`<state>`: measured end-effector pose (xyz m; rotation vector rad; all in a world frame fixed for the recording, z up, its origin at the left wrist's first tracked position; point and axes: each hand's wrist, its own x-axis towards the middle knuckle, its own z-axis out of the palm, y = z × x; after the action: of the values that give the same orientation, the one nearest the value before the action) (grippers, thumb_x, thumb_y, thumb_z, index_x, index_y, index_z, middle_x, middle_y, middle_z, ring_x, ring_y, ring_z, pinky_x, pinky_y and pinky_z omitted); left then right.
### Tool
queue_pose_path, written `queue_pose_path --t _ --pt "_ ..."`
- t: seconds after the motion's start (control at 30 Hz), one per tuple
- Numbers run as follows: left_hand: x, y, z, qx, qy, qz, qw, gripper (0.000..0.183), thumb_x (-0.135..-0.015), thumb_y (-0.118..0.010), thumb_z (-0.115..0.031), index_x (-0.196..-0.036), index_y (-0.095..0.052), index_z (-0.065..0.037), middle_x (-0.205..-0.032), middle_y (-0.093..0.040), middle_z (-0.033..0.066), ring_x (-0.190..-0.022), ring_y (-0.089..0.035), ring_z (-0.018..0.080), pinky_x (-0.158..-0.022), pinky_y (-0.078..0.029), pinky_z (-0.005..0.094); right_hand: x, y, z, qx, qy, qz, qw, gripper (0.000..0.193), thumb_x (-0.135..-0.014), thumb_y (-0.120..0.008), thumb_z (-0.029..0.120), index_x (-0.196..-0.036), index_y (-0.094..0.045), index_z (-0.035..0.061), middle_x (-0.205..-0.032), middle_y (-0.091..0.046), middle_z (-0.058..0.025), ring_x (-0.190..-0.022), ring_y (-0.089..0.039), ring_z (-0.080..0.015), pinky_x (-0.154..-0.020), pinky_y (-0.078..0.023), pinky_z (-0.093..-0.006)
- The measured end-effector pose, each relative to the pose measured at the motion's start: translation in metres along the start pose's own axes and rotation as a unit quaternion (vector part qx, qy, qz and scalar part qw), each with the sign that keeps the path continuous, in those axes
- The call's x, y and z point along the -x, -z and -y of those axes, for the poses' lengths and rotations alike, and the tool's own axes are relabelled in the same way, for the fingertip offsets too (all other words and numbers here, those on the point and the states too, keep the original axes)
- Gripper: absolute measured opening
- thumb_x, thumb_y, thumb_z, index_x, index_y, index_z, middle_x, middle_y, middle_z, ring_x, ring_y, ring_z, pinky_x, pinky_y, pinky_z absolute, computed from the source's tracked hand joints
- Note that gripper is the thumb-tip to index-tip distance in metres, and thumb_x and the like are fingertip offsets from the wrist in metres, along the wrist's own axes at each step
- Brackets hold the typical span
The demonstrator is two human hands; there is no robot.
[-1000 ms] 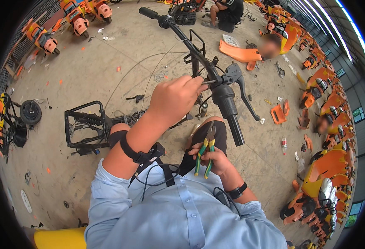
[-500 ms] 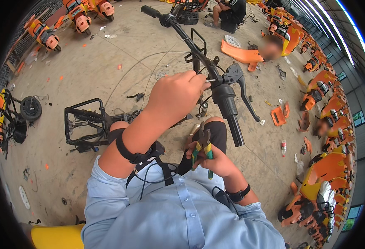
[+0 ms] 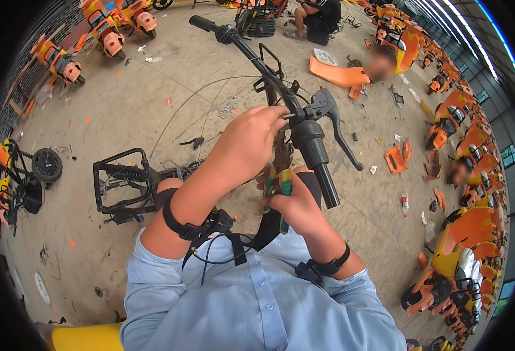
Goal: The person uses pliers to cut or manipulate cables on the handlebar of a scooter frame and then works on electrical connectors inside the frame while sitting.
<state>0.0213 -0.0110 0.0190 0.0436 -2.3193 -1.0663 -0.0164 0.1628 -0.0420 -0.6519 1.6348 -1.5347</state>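
A: Biggest first! A wide grey-brown concrete floor (image 3: 123, 111) runs from near to far. What lines it?

B: Orange-and-yellow plastic scooters (image 3: 465, 240), packed in rows all down the right!

A: And centre stage?

B: A long black metal handlebar (image 3: 262, 68), slanting from far left to near right.

A: Over on its left?

B: A bare black tubular metal frame (image 3: 123, 170), low on the floor. Far side, right of the handlebar, there's a curved orange plastic panel (image 3: 339, 75) lying flat.

A: To the hands! The left hand (image 3: 246, 140)?

B: Fingers bent into a tight pinch, just left of the handlebar.

A: And the right hand (image 3: 297, 207)?

B: Nearer, wrapped around the handles of metal pliers with green-and-yellow grips (image 3: 283, 175), jaws pointing away, right by the left hand's fingertips. Whether they touch anything, I can't tell.

A: Smaller now?

B: A curved black brake lever (image 3: 340, 137), out on the handlebar's right side.

A: And smallest?

B: A thin silver metal piece (image 3: 288, 116), pinched in the left hand, reaching to the handlebar's left side. How it meets the bar is too small to tell!
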Motion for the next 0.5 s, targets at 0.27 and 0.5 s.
queue_pose_path --t 0.27,0.5 --pt "0.002 0.011 0.006 0.061 -0.019 0.067 0.996 0.032 -0.1 -0.047 -0.008 -0.13 -0.057 -0.001 -0.097 -0.061 0.0123 -0.085 -0.056 0.0222 -0.082 -0.046 0.0324 -0.01 0.007 -0.001 0.049 0.05 -0.014 0.997 0.056 -0.075 -0.052 -0.007 -0.131 -0.049 -0.0034 -0.117 -0.06 -0.0113 -0.105 -0.062 -0.0194 -0.086 -0.054 -0.0339" --pt "-0.006 0.029 0.003 0.16 0.101 0.112 0.976 0.031 -0.098 -0.051 -0.005 -0.129 -0.056 -0.005 -0.088 -0.068 0.0019 -0.066 -0.052 0.0096 -0.065 -0.044 0.024 -0.012 0.024 -0.001 0.107 0.079 0.044 0.99 0.061 -0.077 -0.048 -0.009 -0.138 -0.044 -0.0004 -0.123 -0.057 -0.0102 -0.116 -0.056 -0.0204 -0.087 -0.053 -0.0336"
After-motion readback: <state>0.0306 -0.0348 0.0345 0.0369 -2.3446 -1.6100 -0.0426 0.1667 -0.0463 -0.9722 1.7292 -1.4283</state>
